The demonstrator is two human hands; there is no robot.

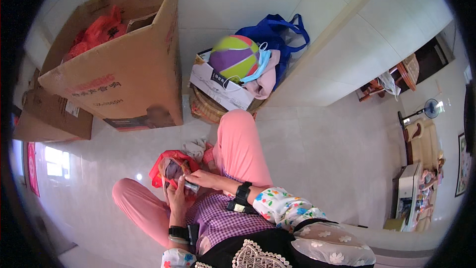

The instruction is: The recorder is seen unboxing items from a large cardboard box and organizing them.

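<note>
My left hand (176, 195) and my right hand (202, 178) meet in front of my lap, between my bent knees. The left thumb points up, and a strip of red material lies between that thumb and its fingers. Right by its fingertips, my right hand touches the same spot; its exact grip is hidden. Below it shows a small greyish packet (192, 187), partly covered. Just beyond the hands stands a red bag (155, 173), its mouth open around dark grey cloth (172, 170). A whitish crumpled cloth (194, 148) lies on the floor behind the bag.
A large open carton (122, 85) holding red plastic bags (98, 29) stands ahead left, a smaller carton (55, 115) beside it. Ahead, a woven basket (204, 108) bears a white box (219, 89) with a ball (234, 57). A blue bag (275, 29) leans behind.
</note>
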